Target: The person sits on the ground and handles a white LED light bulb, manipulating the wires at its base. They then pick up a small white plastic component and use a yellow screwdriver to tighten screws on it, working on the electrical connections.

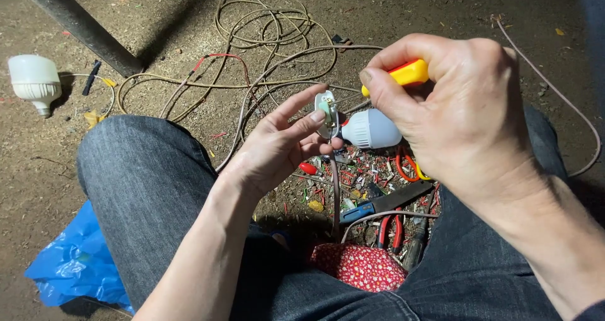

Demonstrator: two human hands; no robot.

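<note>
While the left hand pinches a bulb steady at frame centre, the right hand grips a yellow screwdriver angled at its base.

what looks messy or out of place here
Cut wire scraps litter the dirt between the knees, mixed with pliers. Loose cable sprawls tangled behind. A spare bulb lies on its side, far left.
</note>
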